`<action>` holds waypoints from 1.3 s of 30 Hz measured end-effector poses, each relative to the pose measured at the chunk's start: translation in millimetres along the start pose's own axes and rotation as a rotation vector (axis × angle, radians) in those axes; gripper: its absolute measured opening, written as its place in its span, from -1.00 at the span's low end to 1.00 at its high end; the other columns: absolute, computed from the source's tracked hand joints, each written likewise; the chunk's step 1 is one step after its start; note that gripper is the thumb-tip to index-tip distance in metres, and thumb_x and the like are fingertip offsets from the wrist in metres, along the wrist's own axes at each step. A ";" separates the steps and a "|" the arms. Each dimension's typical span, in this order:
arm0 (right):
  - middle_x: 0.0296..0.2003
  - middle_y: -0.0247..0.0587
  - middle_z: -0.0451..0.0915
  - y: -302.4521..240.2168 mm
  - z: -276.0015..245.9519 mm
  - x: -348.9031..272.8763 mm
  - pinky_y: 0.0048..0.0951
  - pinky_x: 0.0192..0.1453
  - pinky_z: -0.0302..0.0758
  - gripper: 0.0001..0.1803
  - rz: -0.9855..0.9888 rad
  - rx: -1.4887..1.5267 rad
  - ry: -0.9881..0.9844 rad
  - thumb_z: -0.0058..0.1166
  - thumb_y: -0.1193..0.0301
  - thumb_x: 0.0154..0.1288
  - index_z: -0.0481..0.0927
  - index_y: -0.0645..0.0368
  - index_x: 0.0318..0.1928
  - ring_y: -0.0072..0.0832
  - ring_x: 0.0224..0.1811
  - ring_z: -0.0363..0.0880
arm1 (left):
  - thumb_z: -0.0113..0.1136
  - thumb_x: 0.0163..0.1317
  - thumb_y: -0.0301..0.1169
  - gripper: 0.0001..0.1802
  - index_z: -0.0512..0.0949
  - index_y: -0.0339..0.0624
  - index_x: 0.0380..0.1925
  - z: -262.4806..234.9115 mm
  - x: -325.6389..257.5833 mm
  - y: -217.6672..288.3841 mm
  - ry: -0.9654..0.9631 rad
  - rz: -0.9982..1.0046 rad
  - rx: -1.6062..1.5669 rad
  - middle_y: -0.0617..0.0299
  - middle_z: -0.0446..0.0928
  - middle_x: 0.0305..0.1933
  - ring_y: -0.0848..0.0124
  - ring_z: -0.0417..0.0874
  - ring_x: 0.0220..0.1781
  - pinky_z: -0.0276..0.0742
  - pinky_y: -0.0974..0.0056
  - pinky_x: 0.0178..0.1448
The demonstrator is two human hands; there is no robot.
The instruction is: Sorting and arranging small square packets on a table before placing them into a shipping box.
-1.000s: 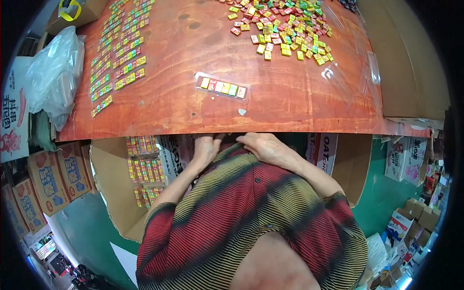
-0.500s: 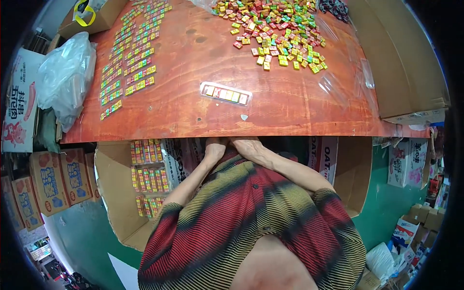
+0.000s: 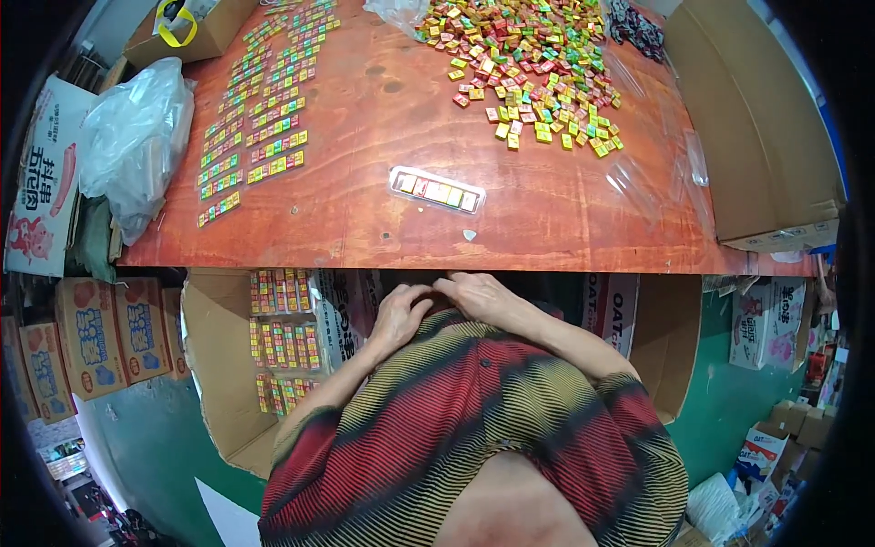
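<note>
Just below the table's near edge, at my shirt front, my left hand and my right hand are close together with their fingers bent inward. The fingertips nearly meet; what they pinch, if anything, cannot be made out. Above them on the table lies a clear plastic tray holding a row of small red, yellow and white boxes, untouched. A small white scrap lies between the tray and the edge.
Filled trays stand in rows at the left of the wooden table. A heap of little coloured boxes covers the far right, near empty clear trays. Below, an open carton holds packed trays. A plastic bag sits left.
Both hands have come back from under the table edge toward my body, so more of their fingers shows. The view has shifted slightly; the tray and boxes lie as before.
</note>
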State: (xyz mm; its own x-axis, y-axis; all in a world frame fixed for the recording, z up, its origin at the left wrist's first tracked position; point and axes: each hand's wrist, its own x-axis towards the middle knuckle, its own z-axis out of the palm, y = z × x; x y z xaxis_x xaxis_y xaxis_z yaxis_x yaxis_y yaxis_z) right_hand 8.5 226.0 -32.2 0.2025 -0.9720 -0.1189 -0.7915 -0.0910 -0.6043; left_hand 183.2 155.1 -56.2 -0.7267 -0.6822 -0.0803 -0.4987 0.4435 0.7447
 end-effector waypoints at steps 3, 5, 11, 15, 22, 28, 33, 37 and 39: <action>-0.43 -0.12 0.47 -9.2 -36.7 -26.3 -0.28 -0.25 0.44 -0.83 -0.050 0.324 0.051 -0.01 0.46 0.16 0.50 0.19 -0.21 -0.18 -0.34 0.49 | 0.09 0.10 -0.38 -0.80 0.55 -0.31 -0.37 -33.4 -11.7 17.1 -0.041 0.040 -0.082 0.00 0.53 -0.41 0.09 0.55 -0.38 0.43 0.16 -0.25; -0.40 -0.17 0.51 -9.8 -56.8 -36.5 -0.38 -0.24 0.44 -0.85 -0.065 0.522 0.109 0.03 0.46 0.17 0.53 0.21 -0.24 -0.32 -0.36 0.49 | 0.12 0.06 -0.47 -0.86 0.56 -0.29 -0.37 -52.0 -14.1 32.7 -0.032 0.010 -0.195 0.02 0.51 -0.40 0.13 0.55 -0.35 0.44 0.19 -0.24; -0.54 -0.29 0.48 28.5 -88.6 2.1 -0.54 -0.43 0.41 -0.79 0.379 0.541 0.586 0.06 0.42 0.19 0.51 0.33 -0.24 -0.65 -0.50 0.42 | 0.22 -0.03 -0.41 -0.51 0.42 -0.19 -0.02 -61.0 72.2 55.3 0.336 0.453 0.338 0.00 0.31 0.10 0.03 0.28 0.16 0.17 -0.03 0.16; -0.51 -0.12 0.54 26.6 -80.3 25.2 -0.44 -0.37 0.43 -0.79 0.407 0.393 0.623 0.08 0.44 0.14 0.52 0.33 -0.26 -0.46 -0.46 0.52 | 0.25 -0.05 -0.28 -0.44 0.40 -0.13 0.02 -35.0 120.2 30.3 0.254 0.485 0.427 -0.01 0.28 0.14 -0.03 0.18 0.25 0.02 -0.18 0.24; -0.40 0.09 0.53 28.4 -62.7 39.8 -0.16 -0.20 0.41 -0.84 0.350 0.109 0.711 0.03 0.46 0.10 0.51 0.31 -0.33 -0.03 -0.29 0.51 | 0.26 -0.06 -0.25 -0.47 0.44 -0.07 -0.01 -32.9 115.2 31.8 0.261 0.380 0.405 0.04 0.32 0.09 -0.01 0.20 0.22 0.05 -0.07 0.24; -0.45 0.12 0.51 26.6 -66.4 41.4 -0.13 -0.24 0.41 -0.86 0.329 0.089 0.741 -0.04 0.48 0.14 0.50 0.31 -0.35 0.01 -0.35 0.51 | 0.30 -0.12 -0.27 -0.47 0.47 -0.10 -0.06 -29.4 111.0 43.6 0.278 0.322 0.387 0.06 0.35 0.03 0.00 0.24 0.16 0.05 -0.10 0.22; -0.46 0.09 0.53 26.4 -68.0 42.7 -0.18 -0.27 0.43 -0.86 0.427 0.066 0.716 0.00 0.48 0.14 0.49 0.32 -0.33 -0.03 -0.35 0.53 | 0.33 -0.16 -0.28 -0.45 0.49 -0.13 -0.07 -29.4 109.4 49.1 0.299 0.299 0.365 0.04 0.35 0.01 0.01 0.25 0.14 0.03 -0.14 0.22; -0.47 0.07 0.52 23.0 -69.1 44.3 -0.18 -0.30 0.41 -0.88 0.411 0.058 0.649 0.02 0.48 0.14 0.44 0.30 -0.37 -0.04 -0.36 0.52 | 0.33 -0.16 -0.29 -0.45 0.48 -0.15 -0.08 -30.6 108.3 45.6 0.294 0.318 0.334 0.01 0.36 0.00 0.00 0.26 0.14 0.04 -0.12 0.24; -0.46 0.06 0.50 22.6 -66.2 43.0 -0.16 -0.30 0.41 -0.88 0.392 0.060 0.647 0.01 0.46 0.14 0.43 0.28 -0.35 -0.04 -0.36 0.51 | 0.33 -0.16 -0.30 -0.45 0.48 -0.17 -0.08 -29.3 109.7 43.9 0.288 0.330 0.274 -0.01 0.36 -0.01 -0.01 0.27 0.13 0.05 -0.07 0.25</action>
State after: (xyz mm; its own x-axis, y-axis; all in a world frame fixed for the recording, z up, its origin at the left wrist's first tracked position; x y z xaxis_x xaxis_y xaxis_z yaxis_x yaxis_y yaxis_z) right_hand -38.9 167.7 1.1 -0.4807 -0.8655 0.1406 -0.6995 0.2817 -0.6568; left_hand 95.4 82.8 -12.9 -0.7258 -0.5957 0.3441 -0.3984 0.7717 0.4957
